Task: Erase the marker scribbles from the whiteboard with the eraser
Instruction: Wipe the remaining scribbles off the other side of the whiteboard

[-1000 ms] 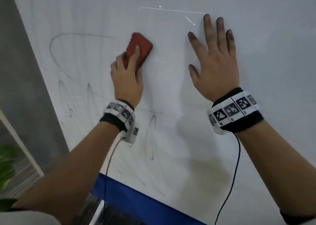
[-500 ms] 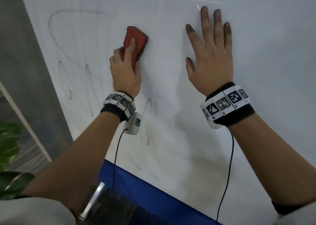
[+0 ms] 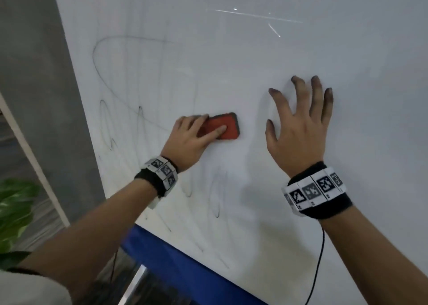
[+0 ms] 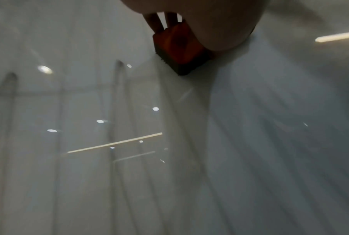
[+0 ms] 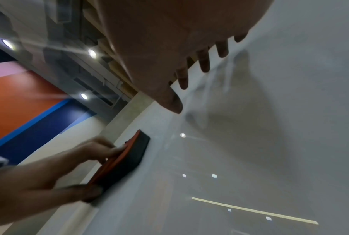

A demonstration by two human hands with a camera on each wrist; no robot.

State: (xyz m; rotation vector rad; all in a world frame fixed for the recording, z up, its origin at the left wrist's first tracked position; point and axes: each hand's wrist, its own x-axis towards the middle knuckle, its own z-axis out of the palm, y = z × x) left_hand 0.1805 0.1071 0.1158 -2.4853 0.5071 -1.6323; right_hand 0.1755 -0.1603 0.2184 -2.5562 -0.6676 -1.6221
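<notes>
Against the whiteboard, a left hand grips the eraser flat to wipe the scribbles, while the right hand spreads open, apparently bracing.

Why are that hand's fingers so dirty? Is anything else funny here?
The right hand has dark smudged fingertips, likely marker ink. It lies spread on the whiteboard. The left hand holds the red eraser. Nothing else stands out.
</notes>
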